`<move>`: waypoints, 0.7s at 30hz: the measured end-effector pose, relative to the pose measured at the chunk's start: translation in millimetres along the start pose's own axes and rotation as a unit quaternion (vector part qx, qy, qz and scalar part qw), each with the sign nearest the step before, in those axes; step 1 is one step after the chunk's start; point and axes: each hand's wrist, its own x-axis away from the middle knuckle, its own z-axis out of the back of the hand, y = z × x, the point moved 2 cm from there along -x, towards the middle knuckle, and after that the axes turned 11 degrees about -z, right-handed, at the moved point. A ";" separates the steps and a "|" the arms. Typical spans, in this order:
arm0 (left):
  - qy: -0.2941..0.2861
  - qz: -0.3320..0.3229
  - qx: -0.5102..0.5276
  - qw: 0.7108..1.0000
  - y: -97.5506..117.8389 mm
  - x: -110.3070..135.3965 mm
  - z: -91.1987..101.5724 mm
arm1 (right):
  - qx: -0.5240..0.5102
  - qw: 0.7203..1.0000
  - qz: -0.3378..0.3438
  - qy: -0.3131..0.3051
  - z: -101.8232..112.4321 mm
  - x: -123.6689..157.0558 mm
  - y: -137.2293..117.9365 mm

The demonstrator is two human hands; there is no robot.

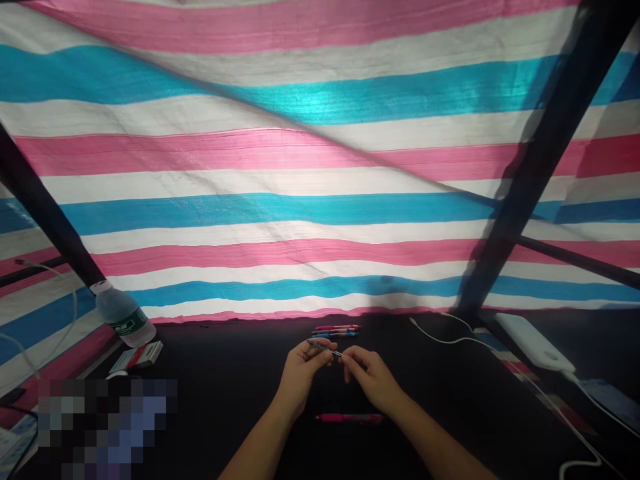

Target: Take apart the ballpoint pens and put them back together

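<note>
Over the black table I hold a dark, slim pen (325, 348) at a slant. My left hand (303, 375) is closed around its barrel, between thumb and fingers. At the pen's lower right end, the thumb and forefinger of my right hand (371, 377) pinch its silvery end. A pink pen (345, 418) lies crosswise on the table, nearer to me and below both hands. Just beyond my hands several pens (336, 331), with pink and blue parts, lie side by side. Small details of the held pen are too dim to make out.
At the left stand a water bottle (123, 313) and a small box (136, 358). On the right a white power strip (535, 343) lies with white cables (540, 393). Dark posts (540, 160) and striped sheeting (280, 207) rise behind the black table (225, 400).
</note>
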 end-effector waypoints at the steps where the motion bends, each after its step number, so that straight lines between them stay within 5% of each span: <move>1: -0.002 -0.001 -0.001 1.000 -0.2 0.0 0.1 | -0.002 1.000 -0.003 -0.013 -0.1 0.0 -0.1; 15: 0.010 -0.008 -0.004 1.000 -0.9 -1.7 1.3 | -0.058 0.998 0.004 -0.001 -0.7 -1.5 5.3; 18: 0.019 -0.006 0.002 1.000 1.2 -1.9 1.1 | -0.158 0.987 -0.016 0.006 -0.8 -3.7 9.8; 21: 0.019 0.005 -0.012 1.000 3.5 -2.8 1.6 | -0.318 0.946 -0.054 0.020 1.2 -8.0 14.2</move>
